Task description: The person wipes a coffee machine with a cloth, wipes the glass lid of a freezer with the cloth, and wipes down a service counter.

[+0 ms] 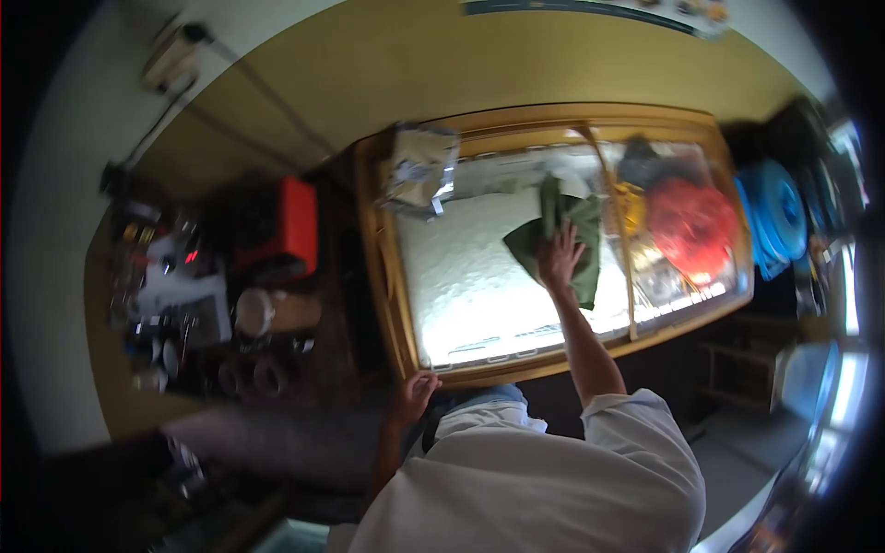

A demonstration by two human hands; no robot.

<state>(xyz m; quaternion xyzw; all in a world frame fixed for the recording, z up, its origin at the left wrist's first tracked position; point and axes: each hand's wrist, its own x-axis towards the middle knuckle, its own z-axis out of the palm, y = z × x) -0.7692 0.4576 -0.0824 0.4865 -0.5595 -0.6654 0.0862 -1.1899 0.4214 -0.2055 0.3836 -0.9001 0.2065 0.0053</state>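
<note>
Green cloth (529, 243) beneath my flat, outspread right hand (560, 256), my left hand (421, 391) at the wooden frame (489, 376), its grip unclear

A lived-in household room, by the look of its furniture and everyday clutter.
The wall (369, 64) is painted ochre below and pale above, with a socket block (171, 60) and trailing cords at upper left and a printed strip (590, 9) hung high up. A wooden-framed, glass-like tabletop (376, 263) fills the middle, a silvery packet (422, 170) at its far left corner and a red plastic bag (693, 226) near its right edge. Past the left edge crowd a red box (300, 226), a pale cup-like container (256, 311) and blurred small items; just beyond the right edge sits blue plasticware (782, 212).
</note>
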